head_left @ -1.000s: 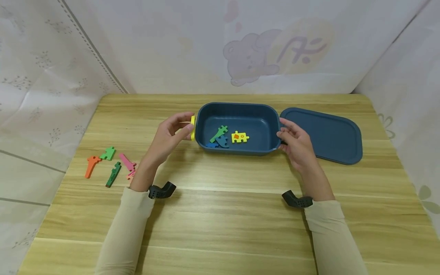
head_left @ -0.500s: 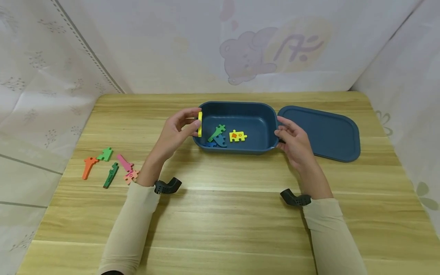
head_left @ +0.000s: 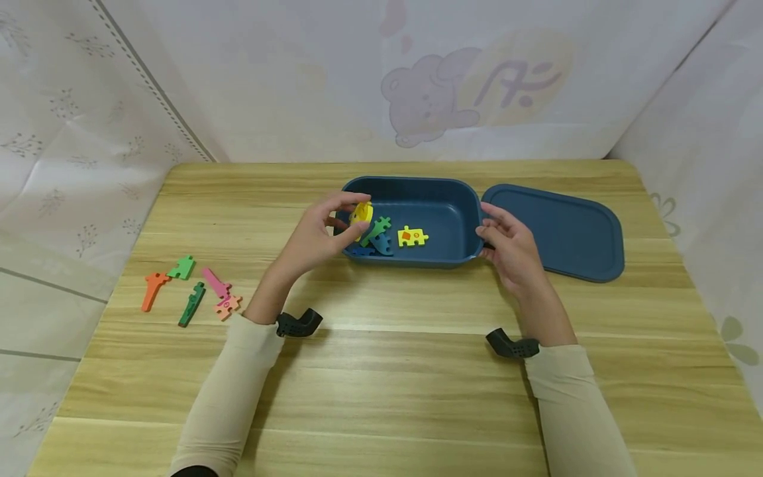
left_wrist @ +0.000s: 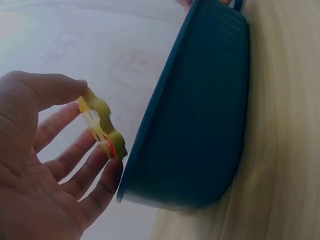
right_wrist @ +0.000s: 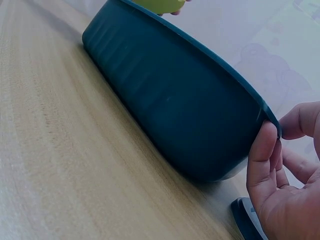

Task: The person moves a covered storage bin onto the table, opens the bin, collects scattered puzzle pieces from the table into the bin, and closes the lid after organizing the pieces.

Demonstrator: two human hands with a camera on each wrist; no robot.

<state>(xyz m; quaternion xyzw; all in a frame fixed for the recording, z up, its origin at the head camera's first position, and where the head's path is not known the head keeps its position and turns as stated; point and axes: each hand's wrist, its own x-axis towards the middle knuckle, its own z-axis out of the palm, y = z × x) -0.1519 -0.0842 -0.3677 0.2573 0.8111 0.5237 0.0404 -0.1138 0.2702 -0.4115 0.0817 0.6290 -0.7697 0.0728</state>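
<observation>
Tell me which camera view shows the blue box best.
The head view, because it looks down into the blue box, showing most of its rim and the puzzle pieces inside. Both wrist views show mainly its outer side, partly out of frame; the right one also shows the right hand gripping one end.

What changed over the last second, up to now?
The left hand moved rightward, bringing its yellow puzzle piece from beside the left end of the box to over that end. The piece also turned from edge-on to show more of its face in the head view. Nothing was let go. The right hand stayed on the box's right end; the lid stayed put.
</observation>
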